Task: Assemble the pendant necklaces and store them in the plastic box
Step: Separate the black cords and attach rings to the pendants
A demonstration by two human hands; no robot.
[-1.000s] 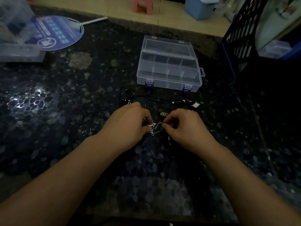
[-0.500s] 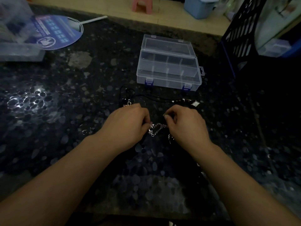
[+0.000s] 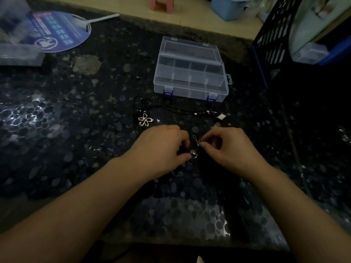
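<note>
1. Pinching a small round pendant in the left hand and a clasp in the right hand, both grips are narrow — either piece could slip.
2. Dropped on the dark speckled tabletop, it would be hard to find.
3. Sitting open toward the far edge, the plastic box is well apart — carrying risks tangling the black cord.

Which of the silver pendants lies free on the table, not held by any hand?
The flower-shaped pendant, left of the hands. The round one is pinched by the left hand.
</note>
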